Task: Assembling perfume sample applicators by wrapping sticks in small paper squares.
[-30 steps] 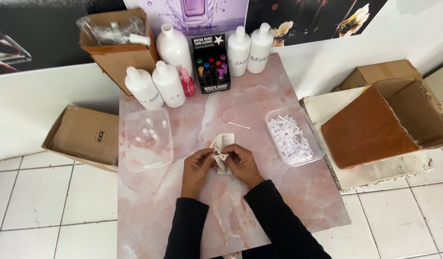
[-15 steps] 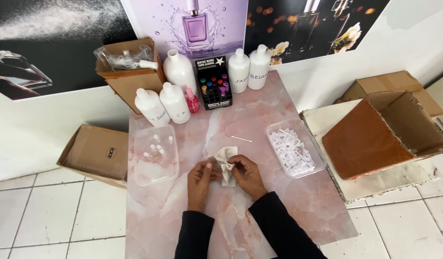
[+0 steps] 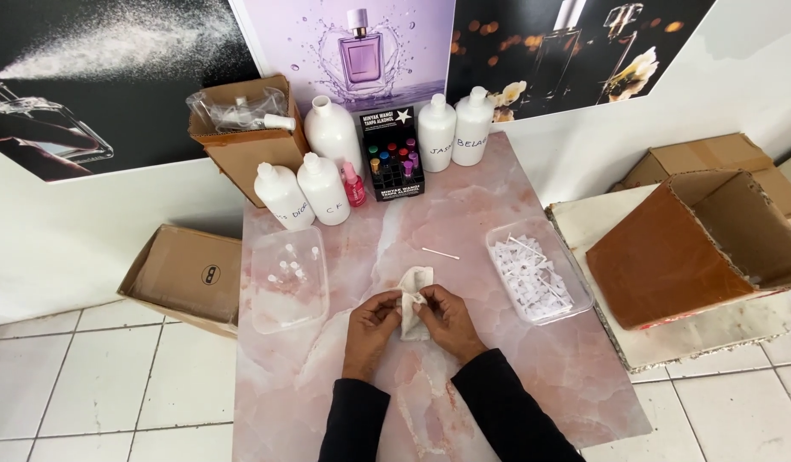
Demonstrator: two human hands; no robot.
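Note:
Both my hands meet over the middle of a pink marble table [image 3: 498, 205]. My left hand [image 3: 371, 329] and my right hand [image 3: 447, 318] pinch a small crumpled white cloth [image 3: 413, 297] between them; whatever small item may be inside the cloth is hidden. A thin white stick [image 3: 441, 253] lies on the table just beyond the cloth. A clear tray of small glass vials [image 3: 290, 275] sits to the left of my hands, and a clear tray of white caps [image 3: 532, 274] to the right.
Several white bottles [image 3: 322, 190] and a black display box of small coloured bottles [image 3: 389, 154] stand along the table's far edge by the wall. Open cardboard boxes sit at the back left [image 3: 250, 141], on the floor left [image 3: 190, 274] and on the right [image 3: 703, 244].
My hands stay together on the cloth and keep working it. The view has shifted so the table sits lower and more to the right in the frame.

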